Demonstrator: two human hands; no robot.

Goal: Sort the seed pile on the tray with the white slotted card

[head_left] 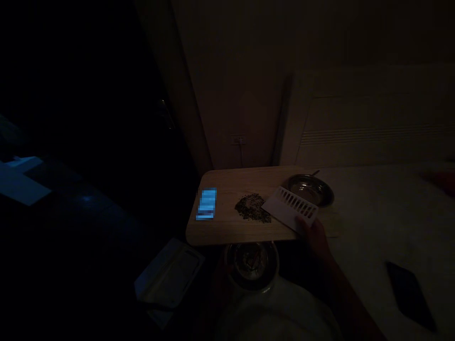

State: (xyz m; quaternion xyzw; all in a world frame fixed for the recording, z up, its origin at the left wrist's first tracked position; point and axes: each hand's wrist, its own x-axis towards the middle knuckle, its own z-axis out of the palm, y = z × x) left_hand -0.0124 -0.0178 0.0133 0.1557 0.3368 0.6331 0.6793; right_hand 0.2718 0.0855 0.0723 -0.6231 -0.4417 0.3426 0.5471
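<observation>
From afar I judge the dark pile [250, 208] gathered but largely left midway between the table [223, 232]'s long edges, my right hand [313, 232] clamped on a white slotted tray [282, 208] at its right, my dim left hand [222, 271]'s hold impossible to tell.

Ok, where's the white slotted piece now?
The white slotted piece is right of centre in the head view, in the right hand, with the dark pile on its left and metal bowl beyond it.
</observation>
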